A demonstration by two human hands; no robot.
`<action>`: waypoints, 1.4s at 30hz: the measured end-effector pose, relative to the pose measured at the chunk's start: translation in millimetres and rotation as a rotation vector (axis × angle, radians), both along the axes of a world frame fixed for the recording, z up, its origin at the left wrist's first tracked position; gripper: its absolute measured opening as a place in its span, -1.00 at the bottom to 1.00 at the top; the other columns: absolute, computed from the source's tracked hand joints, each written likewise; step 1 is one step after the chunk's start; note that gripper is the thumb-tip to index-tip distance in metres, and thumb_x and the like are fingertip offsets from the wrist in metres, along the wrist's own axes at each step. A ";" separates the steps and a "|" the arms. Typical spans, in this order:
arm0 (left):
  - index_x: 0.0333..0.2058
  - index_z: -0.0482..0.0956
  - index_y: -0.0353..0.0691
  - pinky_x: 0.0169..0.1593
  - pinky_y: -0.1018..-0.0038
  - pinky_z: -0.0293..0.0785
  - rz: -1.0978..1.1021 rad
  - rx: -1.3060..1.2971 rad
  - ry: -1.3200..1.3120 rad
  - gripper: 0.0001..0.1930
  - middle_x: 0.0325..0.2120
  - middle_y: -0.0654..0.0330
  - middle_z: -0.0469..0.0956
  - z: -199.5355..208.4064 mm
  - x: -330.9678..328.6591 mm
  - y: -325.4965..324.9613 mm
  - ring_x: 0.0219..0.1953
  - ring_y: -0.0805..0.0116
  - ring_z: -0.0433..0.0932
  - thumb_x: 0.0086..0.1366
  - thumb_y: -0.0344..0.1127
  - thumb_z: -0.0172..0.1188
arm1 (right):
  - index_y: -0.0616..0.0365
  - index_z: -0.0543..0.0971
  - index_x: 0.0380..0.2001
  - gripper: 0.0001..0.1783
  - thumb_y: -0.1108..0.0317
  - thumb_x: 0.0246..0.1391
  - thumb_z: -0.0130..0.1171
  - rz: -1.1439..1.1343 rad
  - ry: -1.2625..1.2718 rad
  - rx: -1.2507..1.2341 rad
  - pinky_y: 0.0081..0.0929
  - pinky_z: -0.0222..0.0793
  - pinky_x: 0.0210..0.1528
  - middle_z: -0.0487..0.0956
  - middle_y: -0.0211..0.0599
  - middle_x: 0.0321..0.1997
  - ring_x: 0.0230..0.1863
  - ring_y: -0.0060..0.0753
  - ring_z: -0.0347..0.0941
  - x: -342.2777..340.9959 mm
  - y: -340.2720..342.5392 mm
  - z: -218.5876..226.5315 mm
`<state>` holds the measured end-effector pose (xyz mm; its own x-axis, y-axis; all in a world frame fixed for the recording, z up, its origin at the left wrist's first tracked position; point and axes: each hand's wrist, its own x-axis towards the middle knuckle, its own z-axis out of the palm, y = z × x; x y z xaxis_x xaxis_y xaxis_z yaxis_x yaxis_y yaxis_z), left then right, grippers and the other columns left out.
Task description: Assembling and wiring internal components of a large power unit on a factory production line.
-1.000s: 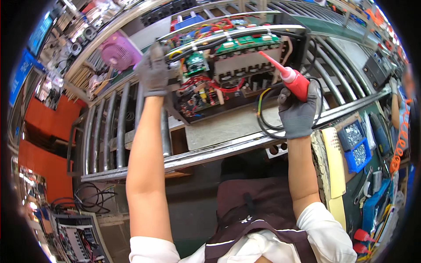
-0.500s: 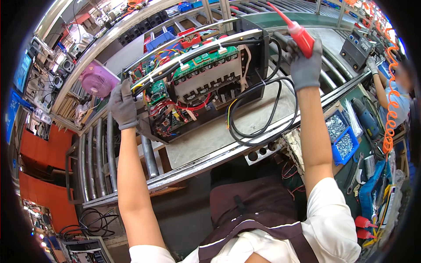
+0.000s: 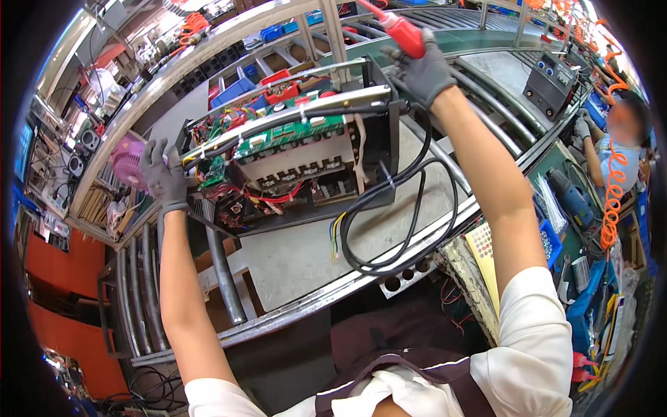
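Observation:
An open electronic unit (image 3: 292,167) with green circuit boards, coloured wires and a dark metal case sits before me. My left hand (image 3: 165,177), gloved in grey, is at its left end, fingers spread and apart; whether it touches the case I cannot tell. Raised beyond the unit's right end, my right hand (image 3: 425,73), also gloved, grips a red squeeze bottle (image 3: 404,33) whose long nozzle points up and left. A black cable (image 3: 351,257) lies looped at the unit's right, with bare coloured wire ends beside it.
Under the unit is a grey board (image 3: 292,271) on a roller conveyor (image 3: 226,278). A pink fan (image 3: 130,160) stands at left. To the right are a blue bin of small parts (image 3: 550,243), a heat gun (image 3: 573,194), another dark unit (image 3: 549,83) and a co-worker (image 3: 622,149).
My right hand has moved left and farther away with the red bottle. My left hand has loosened from the unit's left end and spread its fingers. The view has shifted.

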<state>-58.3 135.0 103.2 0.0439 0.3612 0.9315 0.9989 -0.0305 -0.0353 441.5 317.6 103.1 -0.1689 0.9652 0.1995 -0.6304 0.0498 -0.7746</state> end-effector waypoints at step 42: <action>0.24 0.16 -0.09 0.20 0.15 0.24 -0.023 -0.365 -0.006 -0.05 0.14 -0.11 0.18 -6.3 293.7 -194.9 0.13 -0.12 0.25 -0.15 -0.04 0.40 | 0.04 0.48 -0.07 -0.43 -0.23 0.19 -0.08 0.211 0.588 0.143 -0.43 0.34 -0.08 0.52 -0.38 -0.29 -0.29 -0.40 0.39 -35.9 -212.5 -55.6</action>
